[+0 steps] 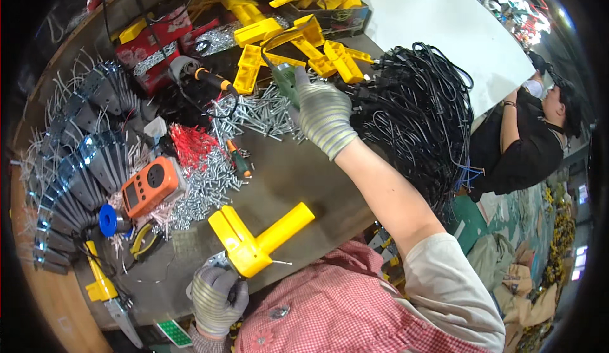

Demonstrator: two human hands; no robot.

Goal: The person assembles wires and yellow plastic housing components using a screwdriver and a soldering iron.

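In a striped glove, my left hand [219, 297] is closed round the lower end of a yellow plastic tool handle [250, 242], near a grey metal part at its base. A long screw [281, 263] sticks out of the handle's right side. My right hand [327, 115], gloved alike, reaches across the bench and grips a green power screwdriver [287, 81] with a cord at its top. Its tip is hidden. Beneath that tool lie loose long screws [260, 112] and yellow plastic shells [250, 67].
Black corded cables [419, 105] heap at the right. Grey blade-like pieces with wires [82, 156] fill the left, near an orange meter [151, 187], pliers [141, 242], a solder spool [111, 220] and a screwdriver [238, 161]. Another person [520, 131] sits beyond the white board [444, 29].
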